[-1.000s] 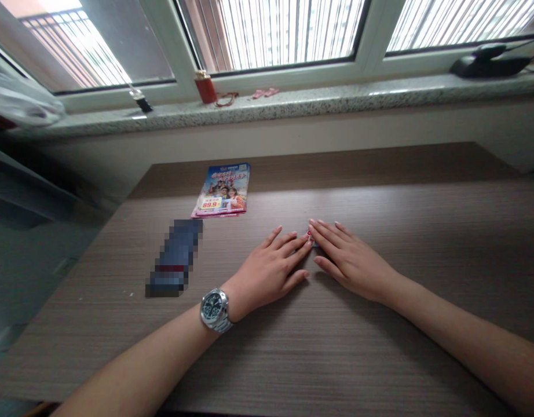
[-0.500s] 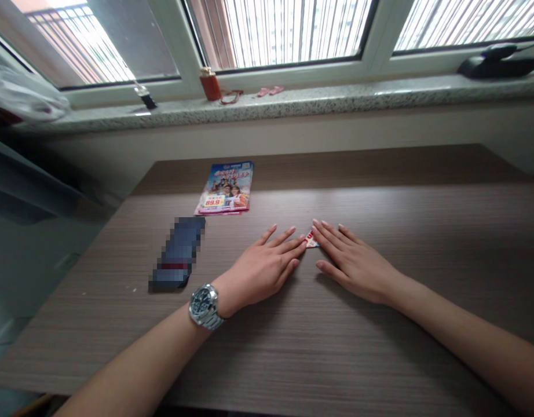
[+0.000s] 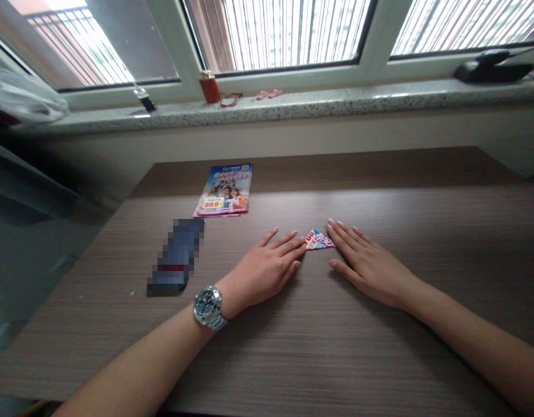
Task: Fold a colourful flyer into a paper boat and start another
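Note:
A small folded paper triangle (image 3: pixel 319 240), printed in red, white and blue, lies flat on the wooden table (image 3: pixel 267 353) between my hands. My left hand (image 3: pixel 269 269) is palm down with its fingers spread, and its fingertips touch the triangle's left corner. On the other side, my right hand (image 3: pixel 366 260) also lies flat, fingers stretched out, with fingertips at the triangle's right end. Whether part of the paper is under those right fingertips I cannot tell. A silver watch (image 3: pixel 208 307) is on my left wrist.
A stack of colourful flyers (image 3: pixel 226 191) lies at the back left. Nearer is a dark, pixelated flat object (image 3: pixel 176 258). On the stone windowsill (image 3: pixel 328 104) stand a red bottle-like item (image 3: pixel 210 88), a black-and-clear item (image 3: pixel 145 99) and a black device (image 3: pixel 493 66).
My right hand has slid to the right along the folded paper, so more of the triangle shows. My left hand has stayed nearly in place at the left corner.

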`<state>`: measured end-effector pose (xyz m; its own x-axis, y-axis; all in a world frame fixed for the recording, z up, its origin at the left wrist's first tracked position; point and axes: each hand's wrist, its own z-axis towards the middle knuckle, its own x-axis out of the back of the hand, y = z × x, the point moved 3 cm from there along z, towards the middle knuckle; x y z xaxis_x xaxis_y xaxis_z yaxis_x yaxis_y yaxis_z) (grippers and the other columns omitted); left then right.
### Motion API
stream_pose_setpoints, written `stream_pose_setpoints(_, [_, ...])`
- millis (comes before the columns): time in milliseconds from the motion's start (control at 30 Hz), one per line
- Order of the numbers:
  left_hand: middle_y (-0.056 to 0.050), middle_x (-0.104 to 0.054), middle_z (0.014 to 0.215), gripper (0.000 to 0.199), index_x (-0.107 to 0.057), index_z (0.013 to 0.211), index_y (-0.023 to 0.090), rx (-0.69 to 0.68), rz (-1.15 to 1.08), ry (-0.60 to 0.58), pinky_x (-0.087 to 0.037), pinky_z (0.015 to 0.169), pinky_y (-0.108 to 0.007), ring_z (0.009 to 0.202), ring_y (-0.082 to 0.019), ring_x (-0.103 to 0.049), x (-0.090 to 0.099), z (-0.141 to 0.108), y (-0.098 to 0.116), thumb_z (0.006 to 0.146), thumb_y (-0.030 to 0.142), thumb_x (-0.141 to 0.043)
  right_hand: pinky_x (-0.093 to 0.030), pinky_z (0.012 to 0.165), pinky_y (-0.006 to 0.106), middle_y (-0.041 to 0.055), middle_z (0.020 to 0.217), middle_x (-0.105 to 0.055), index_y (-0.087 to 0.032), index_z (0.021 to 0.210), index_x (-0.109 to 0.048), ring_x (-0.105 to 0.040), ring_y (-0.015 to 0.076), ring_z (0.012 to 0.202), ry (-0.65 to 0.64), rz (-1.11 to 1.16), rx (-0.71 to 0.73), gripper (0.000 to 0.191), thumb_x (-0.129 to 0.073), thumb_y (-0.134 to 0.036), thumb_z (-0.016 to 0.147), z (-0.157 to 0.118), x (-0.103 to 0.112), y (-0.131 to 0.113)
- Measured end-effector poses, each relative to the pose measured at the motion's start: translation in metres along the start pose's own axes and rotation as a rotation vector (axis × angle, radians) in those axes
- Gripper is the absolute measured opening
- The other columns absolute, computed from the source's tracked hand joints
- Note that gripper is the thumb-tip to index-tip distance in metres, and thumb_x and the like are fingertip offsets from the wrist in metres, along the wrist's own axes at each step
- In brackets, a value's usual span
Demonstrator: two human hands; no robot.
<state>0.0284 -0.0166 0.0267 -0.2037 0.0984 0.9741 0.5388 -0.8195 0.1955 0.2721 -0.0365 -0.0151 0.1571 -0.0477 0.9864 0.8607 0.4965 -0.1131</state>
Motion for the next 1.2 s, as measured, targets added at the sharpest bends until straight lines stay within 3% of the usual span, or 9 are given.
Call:
stream_pose_setpoints(233, [-0.010, -0.048, 0.155, 0.040, -0.052, 0.141, 0.014, -0.068, -0.027, 0.063, -0.030, 0.126, -0.039, 0.146, -0.021, -0.042, -0.004, 0.008, 0.002, 0.106, 0.032, -0.041, -0.027, 0.124, 0.049, 0.0128, 0.166, -0.024, -0.018, 0.164, -0.007, -0.023, 0.0256, 0.153, 0.028, 0.002, 0.024, 0.074, -0.037, -0.051, 0.104, 0.001, 0.000, 0.000])
stream_pose_setpoints(433, [-0.009, -0.054, 0.149, 0.037, -0.053, 0.138, 0.016, -0.066, -0.053, 0.097, -0.034, 0.124, -0.042, 0.139, -0.022, -0.050, -0.005, 0.009, 0.002, 0.105, 0.031, -0.045, -0.036, 0.119, 0.052, 0.0156, 0.159, -0.042, -0.015, 0.156, -0.035, -0.039, 0.0272, 0.147, 0.097, 0.069, 0.046, 0.058, -0.041, -0.041, 0.105, 0.008, 0.010, -0.001])
stream_pose_setpoints(633, [-0.009, -0.061, 0.140, 0.030, -0.058, 0.131, 0.018, -0.087, -0.087, 0.118, -0.037, 0.122, -0.043, 0.133, -0.020, -0.056, -0.001, 0.011, 0.001, 0.104, 0.026, -0.047, -0.045, 0.114, 0.050, 0.0090, 0.137, -0.067, -0.022, 0.134, -0.062, -0.060, 0.0248, 0.129, 0.222, 0.217, 0.193, 0.033, -0.051, -0.027, 0.103, 0.013, 0.017, -0.003])
stream_pose_setpoints(767, [-0.007, -0.068, 0.128, 0.025, -0.062, 0.124, 0.020, -0.101, -0.080, 0.165, -0.041, 0.118, -0.043, 0.123, -0.020, -0.062, 0.001, 0.011, 0.002, 0.104, 0.026, -0.048, -0.049, 0.110, 0.045, 0.0076, 0.131, -0.070, -0.024, 0.130, -0.065, -0.066, 0.0220, 0.121, 0.219, 0.301, 0.251, 0.031, -0.052, -0.022, 0.102, 0.014, 0.020, -0.008])
stream_pose_setpoints(1000, [-0.009, -0.067, 0.122, 0.035, -0.059, 0.133, 0.019, -0.058, 0.040, 0.157, -0.049, 0.106, -0.043, 0.112, -0.024, -0.062, -0.002, 0.013, 0.002, 0.102, 0.034, -0.052, -0.055, 0.105, 0.040, 0.0068, 0.125, -0.074, -0.022, 0.121, -0.071, -0.070, 0.0220, 0.114, 0.256, 0.307, 0.264, 0.026, -0.057, -0.022, 0.100, 0.014, 0.024, -0.014])
stream_pose_setpoints(1200, [-0.008, -0.065, 0.120, 0.028, -0.067, 0.121, 0.021, -0.049, 0.044, 0.170, -0.050, 0.100, -0.040, 0.110, -0.023, -0.059, -0.002, 0.015, 0.002, 0.104, 0.034, -0.049, -0.054, 0.106, 0.040, 0.0071, 0.125, -0.074, -0.021, 0.121, -0.070, -0.070, 0.0210, 0.114, 0.243, 0.312, 0.292, 0.025, -0.055, -0.022, 0.101, 0.014, 0.023, -0.018])
